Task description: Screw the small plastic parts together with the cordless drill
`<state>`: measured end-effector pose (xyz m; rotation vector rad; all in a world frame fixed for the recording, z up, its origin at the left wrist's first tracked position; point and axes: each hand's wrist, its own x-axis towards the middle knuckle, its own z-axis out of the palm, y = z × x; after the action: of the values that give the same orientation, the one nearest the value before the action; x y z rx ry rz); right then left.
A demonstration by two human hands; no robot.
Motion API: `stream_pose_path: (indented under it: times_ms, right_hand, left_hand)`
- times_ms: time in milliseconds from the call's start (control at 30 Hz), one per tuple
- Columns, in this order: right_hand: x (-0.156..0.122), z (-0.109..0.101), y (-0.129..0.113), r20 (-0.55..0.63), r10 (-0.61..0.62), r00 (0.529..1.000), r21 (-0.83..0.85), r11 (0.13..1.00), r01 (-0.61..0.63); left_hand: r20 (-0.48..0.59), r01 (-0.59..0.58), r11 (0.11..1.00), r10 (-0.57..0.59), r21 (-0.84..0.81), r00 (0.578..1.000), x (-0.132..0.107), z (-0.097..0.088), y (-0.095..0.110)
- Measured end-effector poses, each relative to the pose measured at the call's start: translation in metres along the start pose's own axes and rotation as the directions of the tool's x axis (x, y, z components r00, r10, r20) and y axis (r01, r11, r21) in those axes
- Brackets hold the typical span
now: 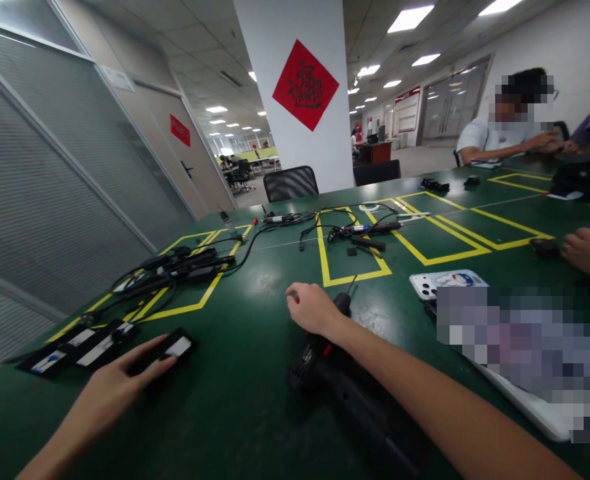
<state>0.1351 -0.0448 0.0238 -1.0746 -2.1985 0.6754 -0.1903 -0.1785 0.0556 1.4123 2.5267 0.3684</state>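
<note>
My left hand [119, 380] grips a black flat rectangular piece with a white label [177, 347] between thumb and fingers, just above the green table [235, 413]. Left of it lie similar black pieces with white patches [95, 348]. My right hand [312, 307] is closed with its fingers curled under; what they hold, if anything, is hidden. Beneath its wrist, a black power drill [315, 367] lies on its side, its bit pointing away from me. My right forearm crosses over the drill and covers part of its body.
Tangled black cables and adapters [189, 267] lie at left. Farther back are a pen-like tool with a cord [375, 229] and a white ring [369, 207]. A phone [425, 287] lies at right. Another person's hand [587, 250] rests at the right edge; a seated person [505, 133] is beyond.
</note>
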Motion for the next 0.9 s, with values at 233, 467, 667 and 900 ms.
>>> stream_pose_path:
  times_ms: [233,467,667,900]
  right_hand:
    - [0.014,-0.012,0.013,-0.070,0.023,0.997,0.026,0.999,-0.021]
    - [0.022,-0.044,0.043,-0.067,-0.024,0.997,-0.066,0.998,0.019]
    - [0.026,-0.043,0.059,0.014,-0.044,0.999,-0.135,0.990,0.046]
    - [0.019,-0.034,0.057,-0.055,-0.053,0.997,-0.206,0.978,0.041]
  left_hand:
    - [0.150,-0.502,0.807,0.563,-0.311,0.812,0.040,0.048,0.137]
    - [0.120,-0.715,0.510,0.845,-0.479,0.522,0.065,0.099,0.220]
    - [0.044,-0.771,0.427,0.885,-0.473,0.463,0.072,0.117,0.233]
    - [-0.018,-0.808,0.359,0.910,-0.468,0.415,0.073,0.120,0.230]
